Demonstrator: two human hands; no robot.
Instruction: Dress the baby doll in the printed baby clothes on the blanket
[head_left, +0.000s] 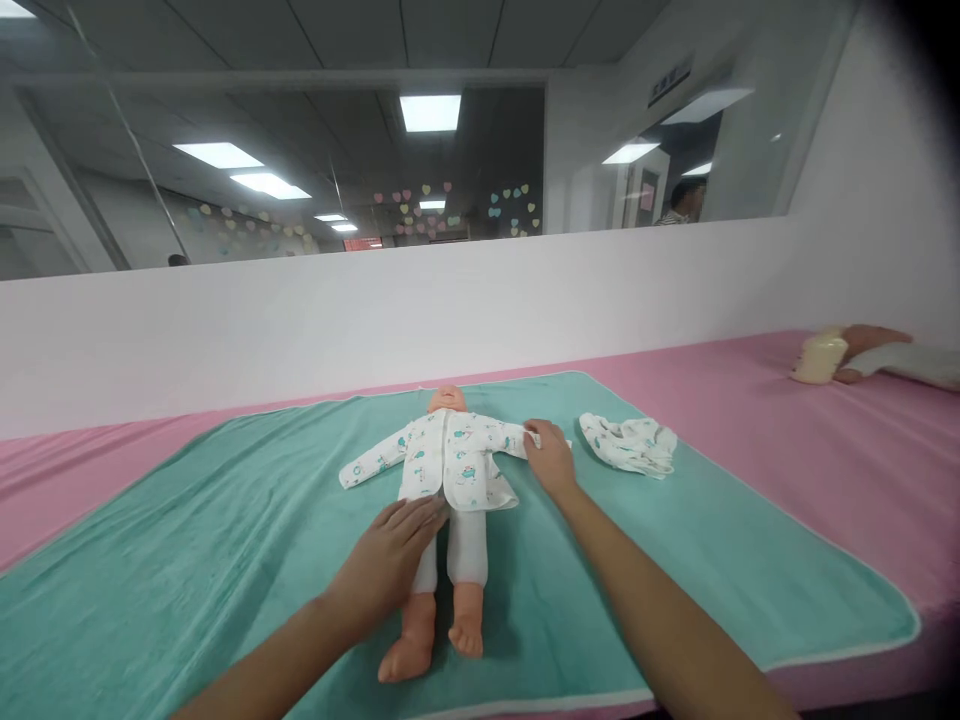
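Note:
A baby doll [450,500] lies on its back on a teal towel [225,540], head away from me, wearing a white printed jacket [442,455]. My left hand [390,560] rests flat on the doll's hip and upper leg, fingers stretched toward the jacket's lower hem. My right hand [550,455] is on the end of the jacket's right-side sleeve, fingers curled and pinching the cuff. The doll's legs and feet are bare below white leggings.
A crumpled white printed garment [628,443] lies on the towel right of the doll. The towel covers a pink mattress [787,440] along a white wall. Another doll [862,355] lies at the far right. A person stands beyond the window.

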